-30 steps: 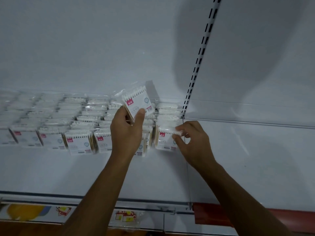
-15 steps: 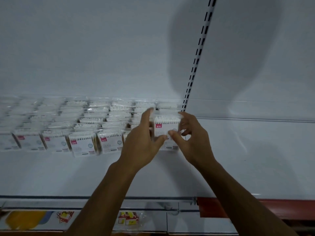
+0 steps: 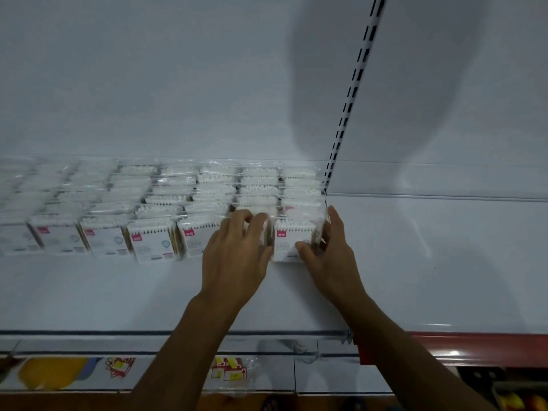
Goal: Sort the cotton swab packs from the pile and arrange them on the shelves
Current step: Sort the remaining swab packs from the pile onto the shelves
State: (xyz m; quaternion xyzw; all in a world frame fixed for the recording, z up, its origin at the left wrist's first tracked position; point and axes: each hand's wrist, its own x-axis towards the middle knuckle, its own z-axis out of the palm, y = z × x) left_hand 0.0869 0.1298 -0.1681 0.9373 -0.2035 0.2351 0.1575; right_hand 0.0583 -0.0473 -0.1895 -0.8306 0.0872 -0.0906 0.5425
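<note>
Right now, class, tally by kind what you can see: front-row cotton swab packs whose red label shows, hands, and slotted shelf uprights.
Front-row cotton swab packs with a red label showing: 5
Hands: 2, the left hand and the right hand
Slotted upright: 1
Total: 8

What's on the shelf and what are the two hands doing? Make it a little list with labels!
shelf: white shelf, bare to the right of the packs
packs: cotton swab packs standing in rows, front to back
front right pack: swab pack at the right end of the front row
left hand: left hand fingers curled on the packs beside it
right hand: right hand pinching that end pack, thumb in front
upright: slotted rail behind the packs
</note>
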